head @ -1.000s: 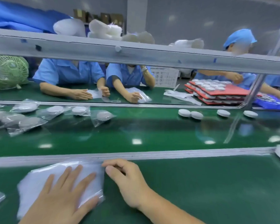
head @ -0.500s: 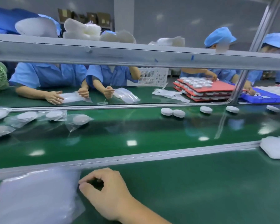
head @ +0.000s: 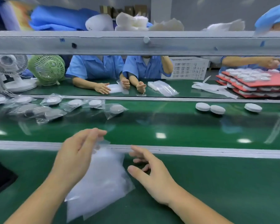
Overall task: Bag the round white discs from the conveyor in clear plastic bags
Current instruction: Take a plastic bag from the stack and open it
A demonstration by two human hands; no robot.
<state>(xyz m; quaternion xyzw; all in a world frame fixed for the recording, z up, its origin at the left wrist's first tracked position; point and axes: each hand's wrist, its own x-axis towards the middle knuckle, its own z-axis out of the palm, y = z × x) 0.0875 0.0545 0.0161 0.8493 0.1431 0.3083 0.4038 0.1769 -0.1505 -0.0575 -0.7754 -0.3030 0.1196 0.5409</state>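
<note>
**Four loose discs on the belt, bags in hand on the near tabletop**

Head view. On the green tabletop (head: pixel 217 191), close to its far edge where the metal rail (head: pixel 217 153) borders it, the left hand (head: pixel 76 156) is raised over a sheaf of clear bags (head: pixel 102 183). Its fingers (head: pixel 95 134) are drawn together on the upper corner of the sheaf and seem to pinch it. That corner is lifted off the surface while the rest lies flat. Motion blur keeps me from saying whether one bag or several are caught. The likely reason is to peel a single bag free and find its mouth. The right hand (head: pixel 153 173) lies just beside the right edge of the sheaf, fingers spread and loose, gripping nothing. I judge it is placed to take the other lip of the bag or to reach out for a disc.

Beyond the rail, on the conveyor (head: pixel 168 125), the round white discs (head: pixel 202 106) lie bare along the belt's far edge toward its right end. Two are touching, a third lies apart, and a fourth is cut off by the frame. None is in hand. Toward the left end of the belt lie bagged discs (head: pixel 116 109), each in its own clear pouch, which suggests finished pieces are set on the belt. Across the belt, other workers (head: pixel 95 68) handle similar bags on the far tabletop. Red trays (head: pixel 265 83) stacked at its right end hold more discs.
</note>
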